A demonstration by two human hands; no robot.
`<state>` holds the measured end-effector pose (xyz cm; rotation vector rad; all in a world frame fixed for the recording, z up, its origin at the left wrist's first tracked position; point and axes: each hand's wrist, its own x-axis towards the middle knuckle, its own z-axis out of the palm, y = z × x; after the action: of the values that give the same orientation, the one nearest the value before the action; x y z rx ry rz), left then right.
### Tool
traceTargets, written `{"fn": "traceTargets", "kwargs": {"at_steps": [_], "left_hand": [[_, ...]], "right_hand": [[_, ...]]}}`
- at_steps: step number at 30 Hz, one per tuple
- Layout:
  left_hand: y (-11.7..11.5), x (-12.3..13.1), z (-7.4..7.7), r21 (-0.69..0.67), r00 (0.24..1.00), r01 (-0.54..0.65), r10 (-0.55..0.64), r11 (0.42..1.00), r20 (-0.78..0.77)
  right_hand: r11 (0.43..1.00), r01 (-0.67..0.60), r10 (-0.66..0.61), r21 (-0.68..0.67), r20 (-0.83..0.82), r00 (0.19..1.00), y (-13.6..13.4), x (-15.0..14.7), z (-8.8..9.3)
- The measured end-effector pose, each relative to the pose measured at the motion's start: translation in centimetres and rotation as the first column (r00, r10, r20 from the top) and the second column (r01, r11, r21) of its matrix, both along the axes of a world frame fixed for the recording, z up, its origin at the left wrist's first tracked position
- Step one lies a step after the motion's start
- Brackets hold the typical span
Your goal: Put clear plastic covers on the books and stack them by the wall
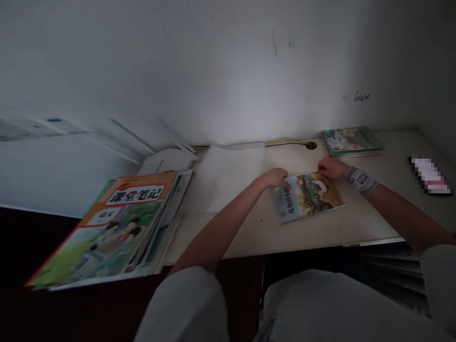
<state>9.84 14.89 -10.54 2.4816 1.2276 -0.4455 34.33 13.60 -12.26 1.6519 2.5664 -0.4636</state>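
Observation:
A thin picture book (309,202) with a blue and yellow-brown cover and a green creature on it lies on or just above the desk, slightly tilted in view. My left hand (275,177) grips its upper left corner, with the thumb over the cover. At the upper right edge, my right hand (331,168) has its fingers closed on the book; a pale band circles that wrist. Beyond my right hand sits a small stack of similar thin books (352,141). White paper (231,173) is spread to the left of my left hand.
A tall, uneven stack of books (117,228) overhangs the left front edge of the desk (249,237). A phone (431,175), blurred out, rests at the far right. A cable (287,141) runs along the wall to a round hole (311,145).

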Motion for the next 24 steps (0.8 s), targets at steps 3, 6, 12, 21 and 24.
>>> {"fn": "traceTargets", "kwargs": {"at_steps": [3, 6, 12, 21, 24], "left_hand": [[-0.8, 0.0, 0.2, 0.050, 0.999, 0.004, -0.007, 0.999, 0.043], [-1.5, 0.1, 0.2, 0.092, 0.996, 0.019, -0.027, 0.996, 0.083], [-3.1, 0.4, 0.8, 0.153, 0.990, 0.028, -0.049, 0.988, 0.134], [-8.5, 2.7, 4.8, 0.650, 0.847, -0.251, -0.164, 0.717, 0.506], [-8.2, 4.0, 3.3, 0.540, 0.701, -0.348, -0.170, 0.766, 0.693]], "right_hand": [[0.997, -0.078, 0.078, -0.018, -0.038, 0.996, -0.1, -1.2, 0.9], [0.973, -0.206, 0.185, -0.101, -0.185, 0.965, -0.4, -3.2, 1.9], [0.938, -0.256, 0.193, -0.233, -0.263, 0.945, -0.6, -5.6, 2.9], [0.949, -0.080, -0.186, -0.303, -0.750, 0.634, -1.6, 1.0, 5.0], [0.922, 0.236, -0.343, -0.307, -0.930, 0.131, -2.1, 5.2, 4.0]]}}
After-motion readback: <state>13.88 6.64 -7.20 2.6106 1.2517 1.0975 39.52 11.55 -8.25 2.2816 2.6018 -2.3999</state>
